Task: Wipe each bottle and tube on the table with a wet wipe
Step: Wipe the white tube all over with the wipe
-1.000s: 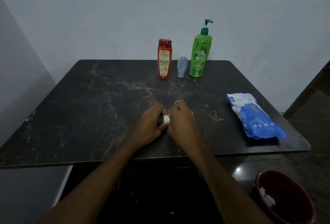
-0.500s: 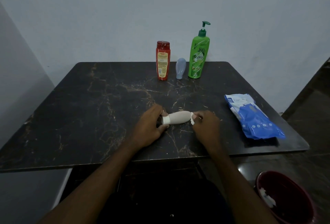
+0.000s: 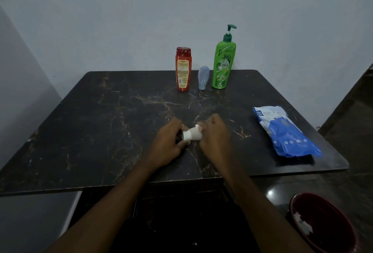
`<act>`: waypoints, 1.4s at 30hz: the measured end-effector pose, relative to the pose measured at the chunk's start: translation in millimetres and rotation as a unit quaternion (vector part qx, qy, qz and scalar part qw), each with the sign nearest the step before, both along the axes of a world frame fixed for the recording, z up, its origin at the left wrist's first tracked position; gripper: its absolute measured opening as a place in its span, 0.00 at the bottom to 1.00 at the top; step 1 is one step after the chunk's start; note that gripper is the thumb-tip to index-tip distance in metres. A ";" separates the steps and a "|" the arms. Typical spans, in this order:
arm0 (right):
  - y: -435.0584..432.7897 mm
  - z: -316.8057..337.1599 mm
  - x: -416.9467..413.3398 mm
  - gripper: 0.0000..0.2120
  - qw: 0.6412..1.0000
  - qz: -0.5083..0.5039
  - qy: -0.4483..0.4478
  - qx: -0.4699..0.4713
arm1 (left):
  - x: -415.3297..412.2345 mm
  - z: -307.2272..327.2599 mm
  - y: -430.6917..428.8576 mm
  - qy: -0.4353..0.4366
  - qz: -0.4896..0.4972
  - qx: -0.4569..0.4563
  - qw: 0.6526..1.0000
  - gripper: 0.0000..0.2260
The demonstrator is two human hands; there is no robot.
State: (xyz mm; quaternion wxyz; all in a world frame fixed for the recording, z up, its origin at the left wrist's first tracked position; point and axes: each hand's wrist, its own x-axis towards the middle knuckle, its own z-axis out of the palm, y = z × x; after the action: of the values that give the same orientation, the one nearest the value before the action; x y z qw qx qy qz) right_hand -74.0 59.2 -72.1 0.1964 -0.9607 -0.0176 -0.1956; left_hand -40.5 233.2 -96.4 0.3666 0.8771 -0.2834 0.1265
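White plastic tube (image 3: 191,134) near front edge of dark marble table (image 3: 101,131), gripped by left hand (image 3: 169,144), rubbed by right hand (image 3: 214,133) clutching a wet wipe (image 3: 198,127). Likely midway: red bottle (image 3: 183,69), pale blue tube (image 3: 202,78), green pump bottle (image 3: 223,59) at far edge, wiped or not unclear.

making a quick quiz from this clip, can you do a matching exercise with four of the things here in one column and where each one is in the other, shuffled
Things
1. red bottle
2. green pump bottle
3. white tube
4. wipes pack

Places
A. lying near the right edge of the table
B. gripped by the left hand and right hand
C. upright at the back, just left of the blue-grey tube
D. upright at the back, just right of the blue-grey tube

Pairs: 1-C, 2-D, 3-B, 4-A
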 end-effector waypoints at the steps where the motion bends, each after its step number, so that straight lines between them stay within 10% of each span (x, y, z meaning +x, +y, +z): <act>1: -9.7 -2.7 3.0 0.16 1.000 -0.017 0.000 0.017 | 0.3 0.2 0.4 0.002 0.002 -0.001 1.000 0.16; 13: -51.1 -14.5 5.3 0.09 0.843 -0.025 0.082 0.531 | 1.3 3.2 2.3 0.033 0.023 -0.097 0.995 0.17; 26: -10.8 -9.9 -7.4 0.08 0.739 -0.072 0.046 0.668 | -1.0 5.4 1.5 0.034 0.033 -0.115 0.992 0.16; 35: -28.0 -1.3 4.4 0.08 0.964 -0.083 -0.031 0.252 | 2.1 1.6 2.1 -0.001 0.009 -0.060 0.998 0.16; 42: 4.2 12.1 -3.9 0.12 0.999 0.037 -0.001 -0.005 | -0.6 1.8 -1.0 -0.047 -0.017 -0.016 0.999 0.15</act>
State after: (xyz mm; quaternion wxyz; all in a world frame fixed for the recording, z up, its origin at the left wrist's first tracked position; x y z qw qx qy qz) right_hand -77.9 63.4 -60.0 0.1990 -0.9601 -0.0540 -0.1890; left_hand -41.1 232.2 -94.7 0.3689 0.8594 -0.3127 0.1658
